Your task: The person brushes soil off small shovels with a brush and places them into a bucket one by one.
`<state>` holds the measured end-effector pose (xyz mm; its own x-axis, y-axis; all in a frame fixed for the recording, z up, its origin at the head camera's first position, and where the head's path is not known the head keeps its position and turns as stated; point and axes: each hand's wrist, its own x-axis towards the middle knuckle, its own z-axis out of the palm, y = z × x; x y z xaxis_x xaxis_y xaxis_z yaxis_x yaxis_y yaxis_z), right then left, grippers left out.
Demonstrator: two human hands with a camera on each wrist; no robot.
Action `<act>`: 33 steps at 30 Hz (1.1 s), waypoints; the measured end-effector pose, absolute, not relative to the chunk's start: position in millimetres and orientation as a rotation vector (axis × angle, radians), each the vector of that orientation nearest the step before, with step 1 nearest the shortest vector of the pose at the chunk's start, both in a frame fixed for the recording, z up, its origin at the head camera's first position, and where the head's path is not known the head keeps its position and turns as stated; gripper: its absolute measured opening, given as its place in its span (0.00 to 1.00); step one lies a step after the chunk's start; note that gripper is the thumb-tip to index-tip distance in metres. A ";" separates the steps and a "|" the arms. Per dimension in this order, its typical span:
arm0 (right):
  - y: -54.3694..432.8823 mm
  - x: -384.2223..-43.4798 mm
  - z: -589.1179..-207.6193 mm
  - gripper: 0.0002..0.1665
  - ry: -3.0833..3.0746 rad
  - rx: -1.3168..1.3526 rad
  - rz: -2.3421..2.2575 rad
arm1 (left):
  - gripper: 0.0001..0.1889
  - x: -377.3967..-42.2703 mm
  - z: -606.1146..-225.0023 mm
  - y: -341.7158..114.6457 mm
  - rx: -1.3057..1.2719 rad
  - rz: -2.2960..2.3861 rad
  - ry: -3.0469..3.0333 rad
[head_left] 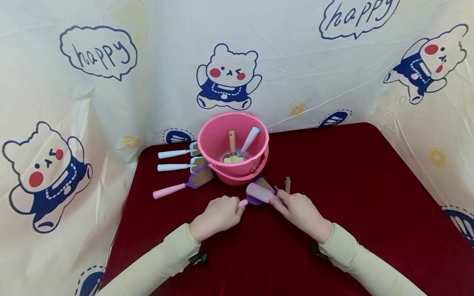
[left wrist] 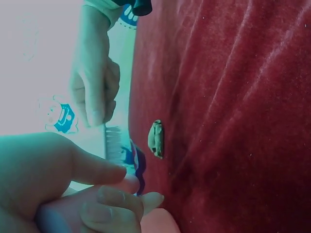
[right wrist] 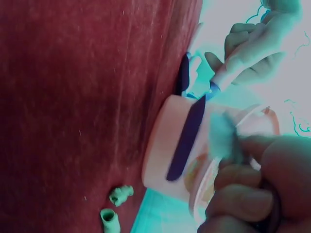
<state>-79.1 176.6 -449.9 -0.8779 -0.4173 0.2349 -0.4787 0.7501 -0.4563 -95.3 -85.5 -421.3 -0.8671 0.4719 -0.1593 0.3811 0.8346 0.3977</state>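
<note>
Nearest are two pale sleeves (head_left: 163, 257), reaching in from seven and five o'clock over a table (head_left: 370, 197) covered in dark red cloth. The left hand (head_left: 219, 216) has its grip curled firmly round the pink handle of a purple-edged shovel (head_left: 254, 201). The right hand's (head_left: 301, 211) grip is also closed, fingers and thumb pinching a brush (head_left: 260, 192) — its pale head slants across the shovel's blade in the head view, though I cannot tell whether they touch.

Just past the right hand lie two small lumps (head_left: 287, 185), brown from above, greenish in the right wrist view.

Taking the pink bucket (head_left: 214, 131) as the dial's centre, the held shovel sits at five o'clock and the lumps at four. At eight o'clock rests another pink-handled, purple-edged shovel (head_left: 169, 191); round nine — handles pointing outward — are two white-handled shovels (head_left: 173, 167). Inside the bucket stand a wooden-handled tool (head_left: 232, 143) and, at its two o'clock, one with a pale handle (head_left: 250, 139).

Farthest back hangs a white curtain (head_left: 166, 24) printed with bears and "happy" bubbles.
</note>
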 end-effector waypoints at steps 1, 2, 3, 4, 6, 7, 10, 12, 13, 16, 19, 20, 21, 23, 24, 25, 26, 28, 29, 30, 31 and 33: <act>175.7 -79.1 -450.8 0.16 -2.820 0.748 0.791 | 0.21 -95.4 -421.2 -85.0 0.651 0.531 2.762; 175.3 -79.2 -451.8 0.15 -2.816 0.759 0.791 | 0.22 -95.6 -420.6 -84.6 0.649 0.537 2.759; 175.2 -79.3 -452.5 0.15 -2.815 0.758 0.787 | 0.22 -95.8 -420.0 -84.3 0.646 0.542 2.758; 175.6 -79.3 -452.9 0.16 -2.814 0.748 0.784 | 0.22 -96.0 -419.5 -84.2 0.642 0.546 2.758; 177.2 -79.2 -451.8 0.16 -2.815 0.702 0.774 | 0.21 -95.9 -417.8 -84.5 0.637 0.550 2.759; 178.1 -79.8 -451.4 0.17 -2.820 0.674 0.768 | 0.21 -96.1 -417.2 -84.7 0.634 0.545 2.762; 180.1 -81.0 -451.0 0.17 -2.839 0.607 0.769 | 0.20 -96.6 -417.4 -85.3 0.633 0.535 2.774; 180.0 -81.6 -451.9 0.17 -2.852 0.586 0.771 | 0.20 -97.0 -418.6 -85.2 0.636 0.531 2.782; 179.5 -81.7 -452.7 0.17 -2.855 0.585 0.780 | 0.21 -97.2 -419.5 -85.1 0.637 0.531 2.787; 177.0 -80.9 -454.2 0.17 -2.837 0.627 0.805 | 0.22 -97.1 -421.1 -84.3 0.640 0.536 2.800; 174.7 -80.4 -454.5 0.17 -2.823 0.696 0.803 | 0.23 -96.8 -421.1 -83.8 0.635 0.542 2.800; 174.4 -80.2 -454.1 0.17 -2.823 0.705 0.788 | 0.23 -96.6 -420.7 -83.9 0.633 0.541 2.798; 174.6 -80.0 -453.6 0.18 -2.826 0.706 0.775 | 0.23 -96.4 -420.0 -84.1 0.631 0.543 2.793; 175.8 -79.3 -452.2 0.18 -2.838 0.676 0.753 | 0.22 -95.8 -418.8 -84.9 0.631 0.543 2.780; 176.7 -79.2 -451.8 0.18 -2.847 0.651 0.740 | 0.22 -95.6 -418.2 -85.4 0.631 0.542 2.774; 177.8 -79.0 -451.3 0.18 -2.850 0.629 0.733 | 0.21 -95.4 -417.7 -85.9 0.631 0.541 2.771; 178.6 -78.7 -450.7 0.18 -2.853 0.610 0.736 | 0.21 -95.2 -417.4 -86.4 0.634 0.539 2.772; 179.4 -78.4 -450.3 0.17 -2.854 0.591 0.738 | 0.20 -95.1 -416.8 -87.0 0.644 0.541 2.772; 179.3 -78.3 -450.2 0.17 -2.852 0.593 0.742 | 0.20 -95.2 -416.7 -87.1 0.648 0.542 2.774; 178.9 -78.2 -450.3 0.17 -2.851 0.603 0.753 | 0.20 -95.3 -416.6 -87.2 0.650 0.546 2.776; 178.1 -77.8 -450.1 0.17 -2.846 0.621 0.767 | 0.20 -95.3 -416.7 -87.2 0.654 0.551 2.780; 175.7 -77.0 -450.3 0.17 -2.843 0.659 0.793 | 0.21 -95.4 -416.6 -86.8 0.659 0.565 2.781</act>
